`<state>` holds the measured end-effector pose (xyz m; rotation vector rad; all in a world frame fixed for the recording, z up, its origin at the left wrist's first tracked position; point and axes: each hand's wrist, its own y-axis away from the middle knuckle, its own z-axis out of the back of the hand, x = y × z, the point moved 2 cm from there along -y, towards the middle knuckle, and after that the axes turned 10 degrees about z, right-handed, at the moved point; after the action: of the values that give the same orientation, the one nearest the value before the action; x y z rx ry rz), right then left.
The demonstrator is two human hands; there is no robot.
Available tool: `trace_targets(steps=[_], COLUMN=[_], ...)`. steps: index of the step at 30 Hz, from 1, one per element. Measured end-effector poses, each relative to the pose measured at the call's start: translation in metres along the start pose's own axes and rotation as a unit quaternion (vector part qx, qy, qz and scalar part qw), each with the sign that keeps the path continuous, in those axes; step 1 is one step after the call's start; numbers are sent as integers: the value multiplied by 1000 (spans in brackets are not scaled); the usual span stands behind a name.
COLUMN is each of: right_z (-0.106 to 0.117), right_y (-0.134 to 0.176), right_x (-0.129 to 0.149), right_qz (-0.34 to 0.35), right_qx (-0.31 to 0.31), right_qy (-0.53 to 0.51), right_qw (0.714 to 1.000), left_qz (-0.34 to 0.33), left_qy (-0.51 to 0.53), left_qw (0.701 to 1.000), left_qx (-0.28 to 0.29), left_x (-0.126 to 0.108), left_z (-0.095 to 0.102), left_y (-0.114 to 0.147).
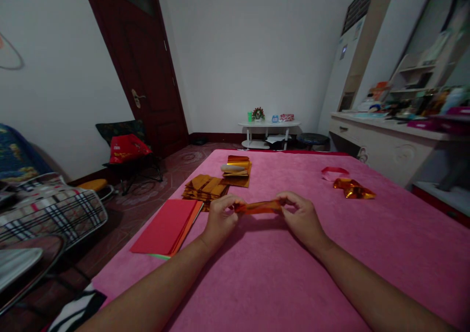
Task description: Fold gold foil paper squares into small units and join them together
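Over the pink table cover [257,283], head view, centre: one strip of gold-orange foil paper [259,207], held level just above the cloth, each end pinched so it stays taut and off the surface. Left hand [220,219]: thumb and fingertips pressed together on the left end, forearm resting low. Right hand [301,218]: same pinch, right end. Nearby: red paper stack [165,226], foil sheets [205,187], folded foil pieces [353,189].

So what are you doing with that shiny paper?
A person's left hand and right hand pinch the two ends of a gold foil strip just above the pink table. Foil stacks and red paper lie to the left, folded foil pieces to the right.
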<state>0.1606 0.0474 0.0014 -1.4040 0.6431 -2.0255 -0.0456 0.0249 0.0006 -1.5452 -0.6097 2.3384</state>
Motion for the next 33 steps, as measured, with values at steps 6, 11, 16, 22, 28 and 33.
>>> trace_targets(steps=[6,11,16,22,28,33], right_z=[-9,-11,-12,-6,-4,-4], right_y=[4,6,4,4,5,3], right_x=[-12,-18,-18,-18,-13,-12], right_qz=[-146,-119,-137,-206,-280,-243], right_qx=[87,104,119,222,309,306], right_qy=[-59,1,-46,-6,35,133], right_qw=[984,987,982,953,908,911], left_qz=[177,167,139,142,162,142], left_qy=[16,-71,-99,-115,-123,-196], left_qw=[981,981,983,977,973,964], left_qx=[80,74,68,108,113,108], left_x=[22,33,29,33,46,36], left_z=[-12,-13,-10,-8,-8,-6], left_y=[-3,-2,-2,-8,-11,-7])
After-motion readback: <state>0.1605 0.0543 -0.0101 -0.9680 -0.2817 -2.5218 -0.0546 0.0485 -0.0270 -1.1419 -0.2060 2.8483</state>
